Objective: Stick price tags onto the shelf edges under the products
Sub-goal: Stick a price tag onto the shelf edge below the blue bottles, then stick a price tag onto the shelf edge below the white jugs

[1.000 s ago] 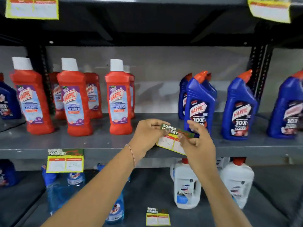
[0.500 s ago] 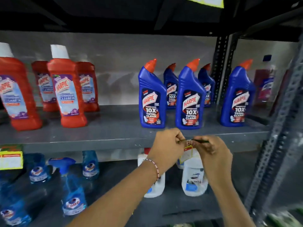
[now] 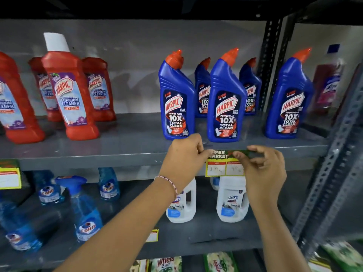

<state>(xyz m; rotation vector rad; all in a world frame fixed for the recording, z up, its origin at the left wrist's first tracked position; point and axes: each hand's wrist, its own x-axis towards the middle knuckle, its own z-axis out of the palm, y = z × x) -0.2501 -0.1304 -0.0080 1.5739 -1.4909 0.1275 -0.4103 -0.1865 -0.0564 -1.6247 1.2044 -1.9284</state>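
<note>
The price tag [image 3: 225,163] is now flat against the shelf edge [image 3: 98,163] below the blue Harpic bottles [image 3: 225,103]. My left hand [image 3: 184,156] and right hand [image 3: 263,169] pinch its top corners; it looks light and floppy, so I hold the edges.

Smooth painted grey metal shelf [image 3: 125,152]; glossy blue plastic bottles [image 3: 177,107]; glossy paper price tag [image 3: 224,167]; perforated matt metal upright [image 3: 334,154].
</note>
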